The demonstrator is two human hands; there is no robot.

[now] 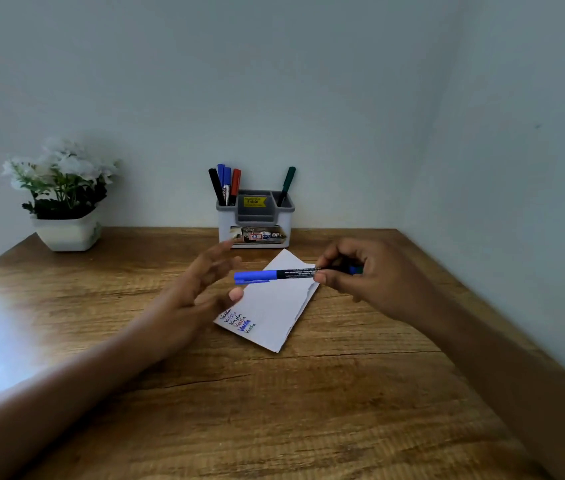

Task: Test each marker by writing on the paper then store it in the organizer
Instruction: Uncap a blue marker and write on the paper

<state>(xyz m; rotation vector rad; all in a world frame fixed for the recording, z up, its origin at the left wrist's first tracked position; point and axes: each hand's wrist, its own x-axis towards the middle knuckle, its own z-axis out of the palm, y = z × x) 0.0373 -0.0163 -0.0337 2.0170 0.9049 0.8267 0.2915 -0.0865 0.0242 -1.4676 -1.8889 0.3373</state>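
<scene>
My right hand (pixel 371 275) grips a capped blue marker (pixel 274 274) by its rear end, holding it level above the white paper (pixel 274 313). The blue cap points left toward my left hand (pixel 204 285), which hovers with fingers spread, just short of the cap and holding nothing. Several lines of coloured writing sit at the paper's near left corner. Behind the paper stands the grey and white organizer (pixel 255 220). Its left slot holds black, blue and red markers (pixel 225 185), and its right slot a green marker (pixel 287 185).
A white pot of white flowers (pixel 64 199) stands at the back left of the wooden table (pixel 274 410). Walls close the table in at the back and along the right. Bright glare lies on the table's left edge.
</scene>
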